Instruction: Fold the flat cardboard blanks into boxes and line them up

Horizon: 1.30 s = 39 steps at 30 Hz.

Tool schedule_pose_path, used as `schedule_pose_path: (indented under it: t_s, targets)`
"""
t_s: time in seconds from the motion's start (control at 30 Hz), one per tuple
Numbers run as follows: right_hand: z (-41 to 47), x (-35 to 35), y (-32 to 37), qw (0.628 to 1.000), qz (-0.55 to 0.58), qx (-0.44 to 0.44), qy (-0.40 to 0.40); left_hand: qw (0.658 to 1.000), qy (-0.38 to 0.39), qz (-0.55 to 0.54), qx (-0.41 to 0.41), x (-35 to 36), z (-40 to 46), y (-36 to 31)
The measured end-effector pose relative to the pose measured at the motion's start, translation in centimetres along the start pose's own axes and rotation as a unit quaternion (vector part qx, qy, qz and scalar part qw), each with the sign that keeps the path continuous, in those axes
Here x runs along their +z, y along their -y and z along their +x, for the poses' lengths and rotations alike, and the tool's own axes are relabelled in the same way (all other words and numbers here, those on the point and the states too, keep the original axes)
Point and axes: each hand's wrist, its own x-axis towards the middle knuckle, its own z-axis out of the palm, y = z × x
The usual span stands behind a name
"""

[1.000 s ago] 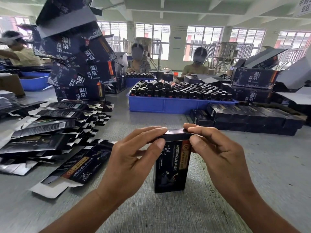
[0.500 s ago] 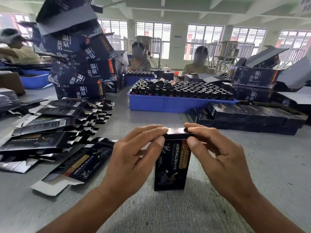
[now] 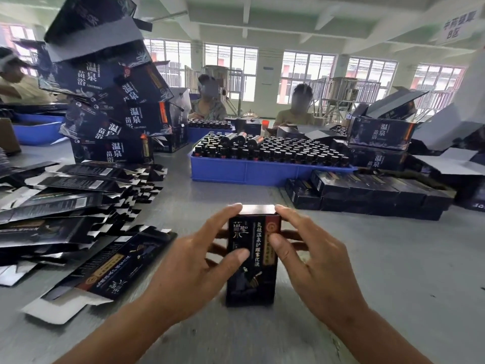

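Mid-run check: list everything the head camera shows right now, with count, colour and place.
folded box: one, black with gold and red print, upright on the table centre, between both hands
flat blanks: a loose pile, black and silver, left
finished boxes: a row, black, right
blue crate: one, full of dark bottles, centre back
large cartons: a leaning stack, dark blue, back left
table: grey
other people: three, at the back
left hand: grips the box's left side
right hand: grips its right side
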Motion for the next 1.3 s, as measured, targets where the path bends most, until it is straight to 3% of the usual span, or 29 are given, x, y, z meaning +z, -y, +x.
schedule_pose_path:
  t_s: [0.1, 0.27, 0.4, 0.47, 0.53, 0.6, 0.7, 0.8, 0.93, 1.17, 1.23, 1.3]
  targets:
    - [-0.8, 1.0, -0.2, 0.994, -0.049, 0.037, 0.09, 0.996, -0.046, -0.051, -0.052, 0.1, 0.4, 0.2]
    - [-1.6, 2.5, 0.9, 0.952, -0.158, -0.08, 0.251, 0.933, -0.145, -0.195, -0.265, 0.1, 1.0, 1.0]
    - [-1.6, 2.6, 1.4, 0.941, -0.229, -0.121, 0.217, 0.911, -0.141, -0.2, -0.331, 0.3, 1.3, 0.8]
    - [-1.2, 2.3, 0.7, 0.939, -0.259, -0.13, 0.185, 0.902, -0.124, -0.238, -0.337, 0.6, 1.4, 0.7]
    - [-0.1, 2.0, -0.8, 0.951, -0.242, -0.086, 0.172, 0.913, -0.104, -0.219, -0.327, 0.7, 1.3, 1.0]
    - [2.1, 1.4, -3.0, 0.957, -0.236, -0.016, 0.169, 0.945, -0.073, -0.124, -0.293, 0.9, 0.9, 1.7]
    - [6.3, 0.4, -6.8, 0.935, -0.312, 0.033, 0.168, 0.971, 0.003, 0.009, -0.237, 1.1, 0.4, 2.2]
    - [10.0, -0.2, -10.1, 0.915, -0.366, 0.065, 0.159, 0.97, 0.047, 0.096, -0.219, 1.2, 0.7, 2.0]
    - [13.8, -0.1, -14.5, 0.888, -0.418, 0.108, 0.156, 0.967, 0.051, 0.116, -0.221, 1.4, 1.2, 2.3]
    - [16.1, 0.2, -19.4, 0.819, -0.475, 0.157, 0.28, 0.954, 0.06, 0.172, -0.239, 1.4, 1.5, 1.9]
    - [15.9, 0.0, -19.6, 0.812, -0.481, 0.163, 0.288, 0.951, 0.095, 0.188, -0.228, 1.5, 1.3, 1.8]
    - [15.4, -0.1, -19.1, 0.83, -0.475, 0.144, 0.254, 0.953, 0.101, 0.194, -0.212, 1.7, 0.9, 1.9]
